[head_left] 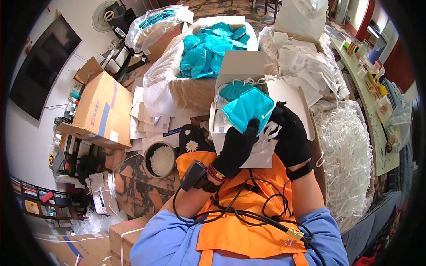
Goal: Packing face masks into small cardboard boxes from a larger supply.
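Mask: folded teal fabric face mask, held above small open white carton on lap.
Left hand: black-gloved, fingers pinching mask's lower edge.
Right hand: black-gloved, fingers gripping mask's right side.
Behind: large plastic-lined cardboard box of teal masks.
Right: heap of white elastic straps.

Left hand and right hand: each covered by a black knit glove. Right wrist carries a black strap. Left wrist carries a red beaded bracelet with a dark grey device strapped just beside it, toward 8 o'clock. Sleeves: light blue, long. An orange apron covers the lap. Black cables loop across it, ending at a gold binder clip toward 5 o'clock.
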### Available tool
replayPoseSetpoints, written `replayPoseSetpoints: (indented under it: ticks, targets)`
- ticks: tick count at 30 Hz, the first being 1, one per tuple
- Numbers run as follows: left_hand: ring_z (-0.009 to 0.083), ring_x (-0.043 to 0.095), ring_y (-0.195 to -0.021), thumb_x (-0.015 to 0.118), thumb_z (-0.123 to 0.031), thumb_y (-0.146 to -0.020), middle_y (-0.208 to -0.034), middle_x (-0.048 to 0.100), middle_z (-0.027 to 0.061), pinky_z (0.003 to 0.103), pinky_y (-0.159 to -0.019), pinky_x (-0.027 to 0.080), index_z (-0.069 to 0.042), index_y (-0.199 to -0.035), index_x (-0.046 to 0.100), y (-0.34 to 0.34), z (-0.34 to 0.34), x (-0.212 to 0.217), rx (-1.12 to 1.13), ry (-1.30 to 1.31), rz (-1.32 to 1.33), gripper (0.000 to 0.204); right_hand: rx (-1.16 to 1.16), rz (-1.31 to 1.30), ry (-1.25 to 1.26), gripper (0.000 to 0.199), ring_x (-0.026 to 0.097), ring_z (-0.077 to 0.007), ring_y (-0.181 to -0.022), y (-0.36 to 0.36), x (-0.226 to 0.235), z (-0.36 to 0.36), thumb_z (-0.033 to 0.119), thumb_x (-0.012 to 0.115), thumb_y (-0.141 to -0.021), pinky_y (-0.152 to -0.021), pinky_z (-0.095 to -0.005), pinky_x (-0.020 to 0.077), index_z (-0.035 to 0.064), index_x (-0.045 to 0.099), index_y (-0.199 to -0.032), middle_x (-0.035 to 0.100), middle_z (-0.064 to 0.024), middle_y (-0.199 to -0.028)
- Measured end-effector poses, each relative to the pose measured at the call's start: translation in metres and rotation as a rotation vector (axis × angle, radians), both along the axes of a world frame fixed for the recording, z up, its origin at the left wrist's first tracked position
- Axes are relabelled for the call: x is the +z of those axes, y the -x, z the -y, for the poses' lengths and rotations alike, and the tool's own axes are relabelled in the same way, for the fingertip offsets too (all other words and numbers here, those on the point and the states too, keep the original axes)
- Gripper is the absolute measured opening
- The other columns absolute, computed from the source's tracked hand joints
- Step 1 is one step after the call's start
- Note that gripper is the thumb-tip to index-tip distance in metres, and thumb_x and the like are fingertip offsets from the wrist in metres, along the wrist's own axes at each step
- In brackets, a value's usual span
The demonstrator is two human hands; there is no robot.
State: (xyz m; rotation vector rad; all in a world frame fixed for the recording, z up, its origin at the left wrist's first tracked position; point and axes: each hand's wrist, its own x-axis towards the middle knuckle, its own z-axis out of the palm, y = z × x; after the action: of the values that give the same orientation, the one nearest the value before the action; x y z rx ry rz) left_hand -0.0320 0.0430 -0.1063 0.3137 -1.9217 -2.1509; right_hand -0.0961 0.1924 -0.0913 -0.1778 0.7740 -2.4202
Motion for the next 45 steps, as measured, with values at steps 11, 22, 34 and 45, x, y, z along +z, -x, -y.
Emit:
replayPoseSetpoints:
  ticks: [11, 22, 34, 45]
  targets:
    - [0.0190, 0.057, -0.080, 0.059, -0.013, -0.089, -0.090, 0.058, 0.0081, 0.032, -0.072, 0.047, -0.009, -0.125, 0.055, 0.012, 0.014, -0.007, -0.309, 0.373, -0.178, 0.036, -0.906, -0.878, -1.068, 0.023, 0.062, -0.0174, -0.078, 0.089, 0.018, -0.105, 0.003, 0.061, -0.086, -0.066, -0.0279, 0.0487, 0.0006, 0.061, -0.109, 0.065, -0.0038, -0.094]
    - [0.0375, 0.063, -0.097, 0.063, -0.059, -0.083, -0.112, 0.062, 0.0242, 0.046, -0.088, 0.052, 0.003, -0.110, 0.055, 0.225, 0.142, 0.046, -0.547, -0.728, 0.118, 0.068, 0.065, -0.203, -0.663, 0.024, 0.051, -0.0018, -0.061, 0.003, 0.050, -0.017, 0.028, 0.062, -0.091, -0.053, -0.0196, 0.0406, 0.0055, 0.069, -0.098, 0.057, 0.0048, -0.073]
    - [0.0146, 0.059, -0.105, 0.040, -0.047, -0.100, -0.120, 0.060, 0.0066, 0.031, -0.093, 0.047, -0.002, -0.135, 0.046, 0.042, 0.016, -0.006, -0.822, -0.469, 0.068, 0.057, -0.225, -0.333, -0.533, 0.033, 0.050, -0.0088, -0.065, 0.040, 0.042, -0.018, 0.029, 0.052, -0.096, -0.061, -0.0237, 0.0415, 0.0014, 0.062, -0.112, 0.053, 0.0013, -0.081]
    - [0.0179, 0.066, -0.085, 0.058, -0.020, -0.094, -0.099, 0.064, 0.0081, 0.030, -0.080, 0.055, 0.000, -0.119, 0.054, 0.026, 0.008, 0.024, -0.859, -0.447, 0.197, 0.033, -0.264, -0.565, -0.632, 0.036, 0.054, -0.0066, -0.085, 0.046, 0.044, -0.031, -0.004, 0.051, -0.087, -0.068, -0.0200, 0.0455, 0.0017, 0.058, -0.123, 0.059, -0.0007, -0.100]
